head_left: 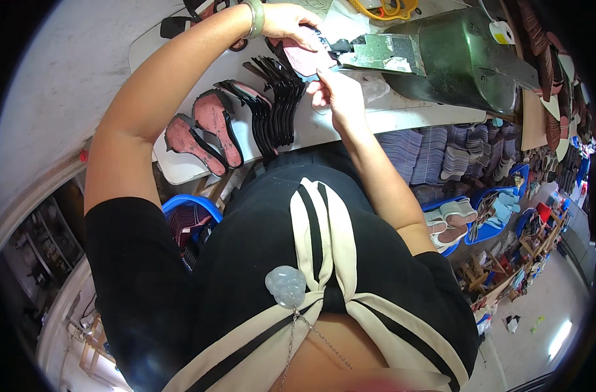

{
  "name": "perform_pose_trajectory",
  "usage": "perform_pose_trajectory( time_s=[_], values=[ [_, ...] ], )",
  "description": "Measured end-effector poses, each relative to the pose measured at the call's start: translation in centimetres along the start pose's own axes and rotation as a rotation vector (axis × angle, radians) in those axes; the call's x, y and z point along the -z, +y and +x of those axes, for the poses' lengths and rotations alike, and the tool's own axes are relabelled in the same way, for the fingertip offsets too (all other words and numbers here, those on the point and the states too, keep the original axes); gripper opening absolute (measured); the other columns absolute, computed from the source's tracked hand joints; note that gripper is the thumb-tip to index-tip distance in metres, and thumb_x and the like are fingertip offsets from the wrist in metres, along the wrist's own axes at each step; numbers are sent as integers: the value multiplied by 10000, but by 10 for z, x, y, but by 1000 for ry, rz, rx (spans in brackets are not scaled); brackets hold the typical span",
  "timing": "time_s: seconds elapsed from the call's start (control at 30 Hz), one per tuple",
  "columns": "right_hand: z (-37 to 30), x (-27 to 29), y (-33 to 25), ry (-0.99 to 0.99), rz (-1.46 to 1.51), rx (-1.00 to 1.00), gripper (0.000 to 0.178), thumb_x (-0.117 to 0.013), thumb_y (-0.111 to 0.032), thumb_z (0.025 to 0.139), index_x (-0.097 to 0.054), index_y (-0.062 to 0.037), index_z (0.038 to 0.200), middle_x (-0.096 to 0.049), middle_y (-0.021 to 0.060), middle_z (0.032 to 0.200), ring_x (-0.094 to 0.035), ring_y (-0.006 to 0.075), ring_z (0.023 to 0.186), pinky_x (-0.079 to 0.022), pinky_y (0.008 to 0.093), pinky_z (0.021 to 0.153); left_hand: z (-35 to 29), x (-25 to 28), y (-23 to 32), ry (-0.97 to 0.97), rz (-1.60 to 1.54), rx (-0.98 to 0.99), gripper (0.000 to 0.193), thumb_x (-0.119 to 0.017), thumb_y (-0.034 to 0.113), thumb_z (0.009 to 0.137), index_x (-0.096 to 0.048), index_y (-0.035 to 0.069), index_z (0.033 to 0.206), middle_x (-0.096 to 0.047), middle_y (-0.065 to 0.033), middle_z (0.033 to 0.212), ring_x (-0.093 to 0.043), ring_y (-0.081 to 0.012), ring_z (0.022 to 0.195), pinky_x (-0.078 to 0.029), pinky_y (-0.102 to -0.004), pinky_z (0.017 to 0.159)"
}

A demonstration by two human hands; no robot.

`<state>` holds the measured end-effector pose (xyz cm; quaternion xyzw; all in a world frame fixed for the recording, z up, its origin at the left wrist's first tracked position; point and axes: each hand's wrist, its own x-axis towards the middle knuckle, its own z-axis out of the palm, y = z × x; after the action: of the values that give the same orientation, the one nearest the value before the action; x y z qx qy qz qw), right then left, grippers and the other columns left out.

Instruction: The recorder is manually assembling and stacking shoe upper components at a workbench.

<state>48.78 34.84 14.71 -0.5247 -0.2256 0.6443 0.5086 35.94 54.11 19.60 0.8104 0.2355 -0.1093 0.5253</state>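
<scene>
At the narrow end of a green machine (455, 59) lies a pink insole piece (304, 59) with dark edging, under bright light. My left hand (291, 25), with a pale bangle at its wrist, grips the piece from its far side. My right hand (340, 95) pinches its near edge, thumb and forefinger together, the other fingers curled. Just left of the hands stands a row of black-edged shoe pieces (281, 111), stacked on edge. Two pink insole pieces with black rims (216, 127) lie further left on the white table (180, 166). The machine's working point is partly hidden by glare and fingers.
A blue basket (197, 201) with dark pieces stands below the table's left end. To the right are stacked grey-purple shoe pieces (419, 153) and blue baskets (484, 232) of light shoe parts. A yellow basket (386, 10) sits at the far edge. Black sandals (177, 26) lie far left.
</scene>
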Motion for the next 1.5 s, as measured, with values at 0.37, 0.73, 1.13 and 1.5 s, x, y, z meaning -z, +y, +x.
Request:
perform_pose_trajectory(
  time_s=[0.37,0.73,1.13,1.5],
  values=[
    [8,9,-15,69,-156,102,214,-611,-173,854,-631,-10,717,-593,32,582,-463,61,430,-346,201,420,-32,-40,6,143,-400,199,276,-615,273,863,-535,111,1071,-474,40,634,-366,-43,404,-307,-199,356],
    [4,7,-14,-51,-163,-38,339,-539,-285,896,-669,9,788,-591,32,574,-466,70,428,-334,199,406,-28,-74,-3,548,-324,6,425,-638,212,840,-511,38,1207,-590,-38,889,-553,-100,667,-476,-232,561],
    [-2,9,-8,38,-136,25,375,-537,-348,901,-646,1,821,-640,73,714,-580,119,586,-449,227,549,-30,-107,4,830,-162,293,443,-642,291,817,-557,13,1150,-633,-143,1040,-599,-197,940,-456,-289,844],
    [-50,18,58,-116,-22,39,158,-622,-161,862,-567,-23,916,-566,-21,787,-516,53,708,-436,215,636,-21,-130,4,1003,-206,324,538,-668,393,776,-556,7,1133,-643,-148,991,-616,-221,909,-468,-315,815]
  ],
)
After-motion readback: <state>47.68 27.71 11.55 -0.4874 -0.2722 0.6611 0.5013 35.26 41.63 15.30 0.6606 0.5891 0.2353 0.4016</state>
